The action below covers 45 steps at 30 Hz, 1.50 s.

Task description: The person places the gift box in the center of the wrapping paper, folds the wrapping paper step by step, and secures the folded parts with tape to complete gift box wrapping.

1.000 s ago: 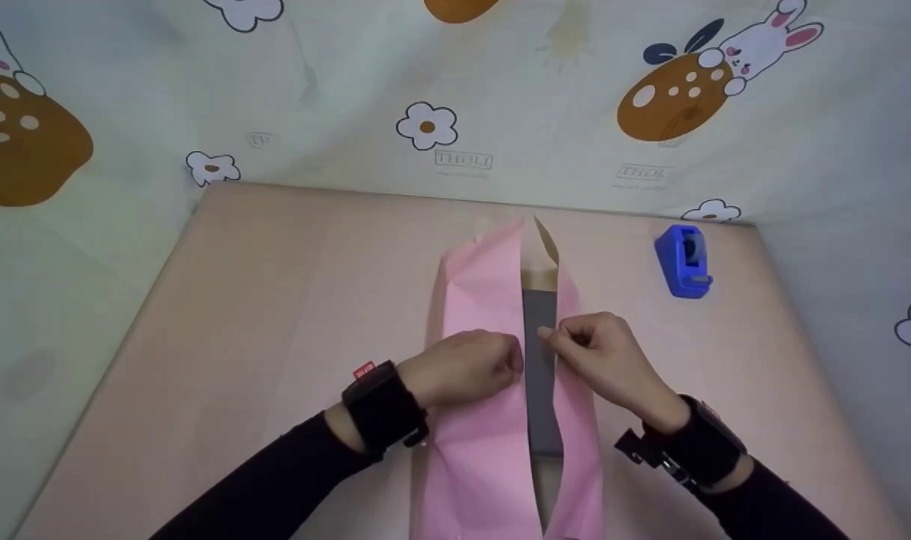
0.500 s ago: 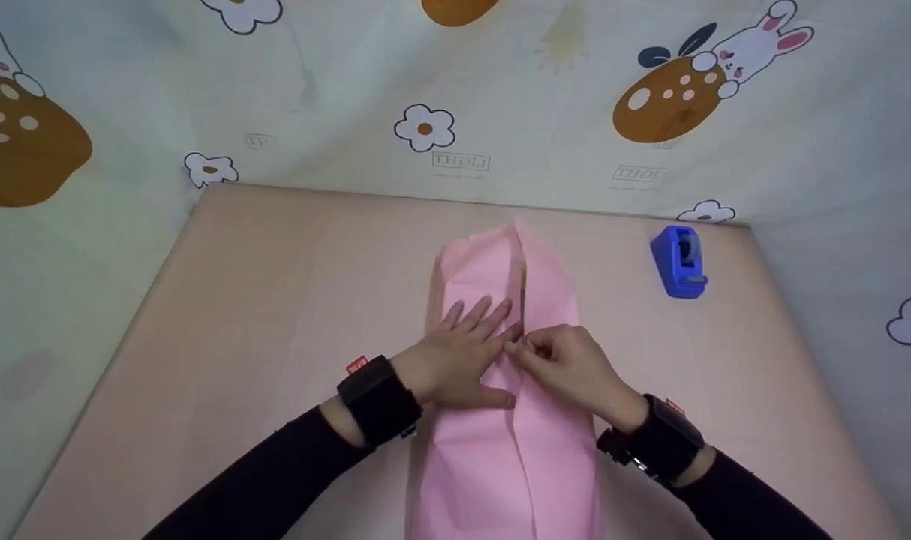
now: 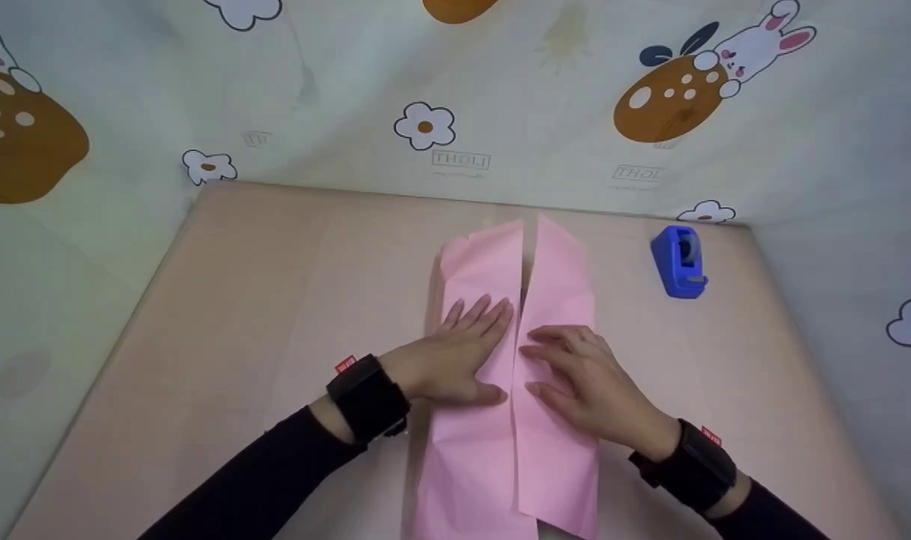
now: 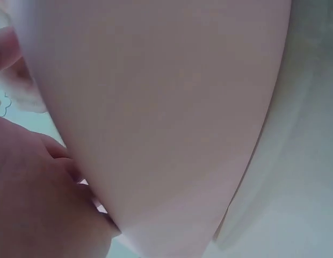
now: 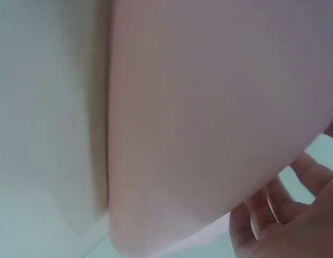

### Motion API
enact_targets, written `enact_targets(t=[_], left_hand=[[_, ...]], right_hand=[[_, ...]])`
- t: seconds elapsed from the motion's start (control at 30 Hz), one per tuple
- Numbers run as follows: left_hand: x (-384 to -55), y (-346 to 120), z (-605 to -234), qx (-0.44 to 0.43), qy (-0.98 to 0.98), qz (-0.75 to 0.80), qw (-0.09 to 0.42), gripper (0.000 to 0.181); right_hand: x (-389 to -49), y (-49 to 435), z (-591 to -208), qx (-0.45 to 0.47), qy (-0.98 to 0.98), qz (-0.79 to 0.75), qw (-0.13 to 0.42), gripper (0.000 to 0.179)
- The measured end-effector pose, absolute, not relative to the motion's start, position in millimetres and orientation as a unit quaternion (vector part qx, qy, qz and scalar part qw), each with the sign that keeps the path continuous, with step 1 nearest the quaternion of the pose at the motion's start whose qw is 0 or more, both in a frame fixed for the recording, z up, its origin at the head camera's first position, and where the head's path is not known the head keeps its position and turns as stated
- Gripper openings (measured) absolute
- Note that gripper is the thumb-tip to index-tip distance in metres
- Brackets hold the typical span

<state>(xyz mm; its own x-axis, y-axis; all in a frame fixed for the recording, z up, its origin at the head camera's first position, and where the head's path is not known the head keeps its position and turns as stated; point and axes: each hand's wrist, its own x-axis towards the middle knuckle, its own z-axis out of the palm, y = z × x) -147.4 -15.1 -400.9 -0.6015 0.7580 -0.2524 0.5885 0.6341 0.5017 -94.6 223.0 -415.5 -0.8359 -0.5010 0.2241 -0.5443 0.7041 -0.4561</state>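
Observation:
Pink wrapping paper (image 3: 470,465) is folded from both sides over a box, its two edges meeting near the middle in the head view. A sliver of the dark box (image 3: 524,297) shows through the narrow gap; the rest is covered. My left hand (image 3: 459,367) lies spread on the left flap, fingers straight, thumb apart. On the right flap rests my right hand (image 3: 587,379), its fingers spread and slightly bent near the paper's edge, pinching nothing. Both wrist views show the paper's side wall, with the left hand (image 4: 43,199) and right hand (image 5: 295,209) along its top.
A blue tape dispenser (image 3: 679,262) stands at the back right of the pinkish table (image 3: 298,300). Behind the table hangs a pale curtain (image 3: 335,90) printed with flowers and rabbits.
The right flap has come over to the left and now covers most of the dark box. My left hand has flattened on the paper; the right hand has let go of the flap's edge.

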Motion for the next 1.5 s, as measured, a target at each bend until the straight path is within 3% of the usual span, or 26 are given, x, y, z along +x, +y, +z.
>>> enact_targets(t=[0.2,0.37,0.6,0.7,1.07,1.33,1.5], left_hand=[[-147.2,-16.9,-399.8,0.380,0.872,0.197,0.236,0.098],[-147.5,-15.9,-399.9,0.370,0.878,0.203,0.227,0.092],[-150.8,-9.6,-398.1,0.366,0.907,0.149,0.143,0.086],[-157.4,-6.8,-397.0,0.358,0.915,0.130,0.130,0.090],[-178.1,-5.6,-401.6,0.361,0.910,0.099,0.178,0.106],[-175.3,-5.0,-407.3,0.376,0.908,0.093,0.159,0.106],[-176.8,-2.5,-409.7,0.374,0.905,0.112,0.169,0.093]], right_hand=[[-87.0,225.7,-423.0,0.341,-0.917,0.208,0.002,0.055],[-85.2,225.9,-425.9,0.373,-0.910,0.180,0.017,0.060],[-81.1,229.3,-430.2,0.333,-0.927,0.172,0.031,0.065],[-80.7,231.4,-432.7,0.313,-0.931,0.185,0.026,0.066],[-81.7,232.0,-433.8,0.339,-0.922,0.182,0.030,0.069],[-82.8,228.9,-432.7,0.362,-0.915,0.178,0.024,0.070],[-81.4,226.9,-432.6,0.358,-0.916,0.177,0.020,0.077]])
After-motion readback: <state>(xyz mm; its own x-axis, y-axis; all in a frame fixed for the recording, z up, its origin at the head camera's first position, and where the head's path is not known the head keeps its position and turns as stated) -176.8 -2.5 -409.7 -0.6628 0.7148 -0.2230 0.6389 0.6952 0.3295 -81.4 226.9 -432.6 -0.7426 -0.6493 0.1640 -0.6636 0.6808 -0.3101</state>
